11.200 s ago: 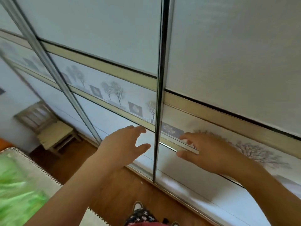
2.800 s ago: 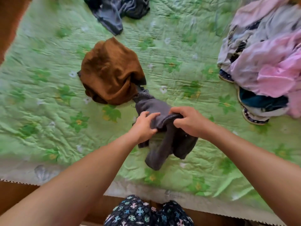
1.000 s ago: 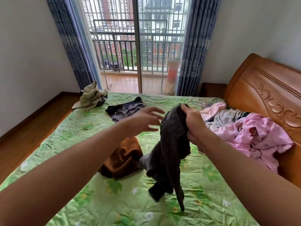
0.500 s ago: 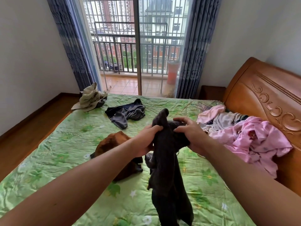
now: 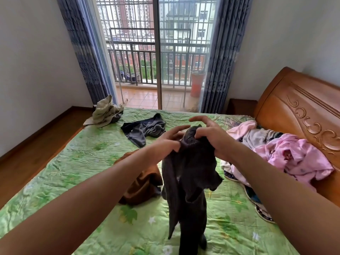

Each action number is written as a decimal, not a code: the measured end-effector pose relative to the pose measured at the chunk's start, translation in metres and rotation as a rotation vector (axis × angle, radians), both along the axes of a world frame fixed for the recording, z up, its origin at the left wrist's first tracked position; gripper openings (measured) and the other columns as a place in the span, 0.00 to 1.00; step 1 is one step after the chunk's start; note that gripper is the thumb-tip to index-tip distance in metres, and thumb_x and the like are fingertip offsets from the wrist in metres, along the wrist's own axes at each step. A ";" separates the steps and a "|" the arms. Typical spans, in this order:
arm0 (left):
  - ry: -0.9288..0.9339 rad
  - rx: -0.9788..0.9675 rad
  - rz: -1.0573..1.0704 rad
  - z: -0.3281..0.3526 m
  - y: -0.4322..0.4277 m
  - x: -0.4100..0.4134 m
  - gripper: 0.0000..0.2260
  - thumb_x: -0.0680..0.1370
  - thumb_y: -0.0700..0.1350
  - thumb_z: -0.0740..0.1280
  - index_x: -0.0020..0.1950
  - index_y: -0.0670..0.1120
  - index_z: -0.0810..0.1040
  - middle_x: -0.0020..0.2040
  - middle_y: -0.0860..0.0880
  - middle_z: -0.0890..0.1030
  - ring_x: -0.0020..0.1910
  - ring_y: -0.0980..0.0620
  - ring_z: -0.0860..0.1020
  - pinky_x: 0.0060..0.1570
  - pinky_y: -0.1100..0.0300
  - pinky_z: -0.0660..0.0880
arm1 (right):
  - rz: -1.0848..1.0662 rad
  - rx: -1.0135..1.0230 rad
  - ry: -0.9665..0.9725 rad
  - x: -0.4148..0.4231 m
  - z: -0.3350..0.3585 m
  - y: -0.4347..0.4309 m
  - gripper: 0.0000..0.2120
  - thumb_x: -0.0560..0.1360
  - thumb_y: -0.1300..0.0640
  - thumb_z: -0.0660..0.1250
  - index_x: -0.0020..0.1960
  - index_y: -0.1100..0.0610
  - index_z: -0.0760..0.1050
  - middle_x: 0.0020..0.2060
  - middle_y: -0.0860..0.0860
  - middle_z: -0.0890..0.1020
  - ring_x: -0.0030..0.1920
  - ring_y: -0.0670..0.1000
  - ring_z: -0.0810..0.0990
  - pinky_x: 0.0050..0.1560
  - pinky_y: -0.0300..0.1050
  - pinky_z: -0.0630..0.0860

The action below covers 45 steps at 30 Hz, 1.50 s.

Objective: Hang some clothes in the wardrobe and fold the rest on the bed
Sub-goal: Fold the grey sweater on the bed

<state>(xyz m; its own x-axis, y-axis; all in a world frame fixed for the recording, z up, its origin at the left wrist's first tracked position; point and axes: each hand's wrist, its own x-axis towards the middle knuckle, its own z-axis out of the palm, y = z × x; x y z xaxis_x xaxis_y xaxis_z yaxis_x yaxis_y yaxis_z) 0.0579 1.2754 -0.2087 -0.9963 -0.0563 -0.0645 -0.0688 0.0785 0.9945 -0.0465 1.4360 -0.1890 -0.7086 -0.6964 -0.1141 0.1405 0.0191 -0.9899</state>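
**Dark garment, held up**

Dark garment (image 5: 189,172): hangs over the bed's (image 5: 73,162) middle. Left hand (image 5: 165,142) and right hand (image 5: 207,138) both grasp its bunched top. Brown garment (image 5: 143,183): just behind. Pink pile (image 5: 294,157): headboard edge.

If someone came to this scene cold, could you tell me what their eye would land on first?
First comes the dark grey garment, held up mid-view by the left hand and the right hand, which grip its top while the rest hangs over the green bedspread. Next comes the pink pile of clothes at the right by the carved wooden headboard, then the crumpled brown garment on the bed beside the hanging one.
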 end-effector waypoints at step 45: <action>0.159 -0.125 0.287 0.031 -0.012 -0.008 0.24 0.75 0.28 0.55 0.42 0.55 0.81 0.40 0.43 0.81 0.40 0.47 0.79 0.40 0.56 0.76 | 0.054 0.490 0.370 0.045 -0.170 0.020 0.33 0.59 0.36 0.80 0.59 0.30 0.68 0.51 0.32 0.82 0.54 0.33 0.79 0.55 0.37 0.77</action>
<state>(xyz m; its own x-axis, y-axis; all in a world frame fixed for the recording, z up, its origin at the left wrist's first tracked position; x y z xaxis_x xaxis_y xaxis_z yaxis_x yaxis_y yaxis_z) 0.0499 1.2635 -0.1776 -0.9358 -0.3333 0.1151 0.0490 0.2001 0.9785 -0.0010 1.4559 -0.3587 -0.7273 -0.6614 -0.1830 -0.2247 0.4815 -0.8472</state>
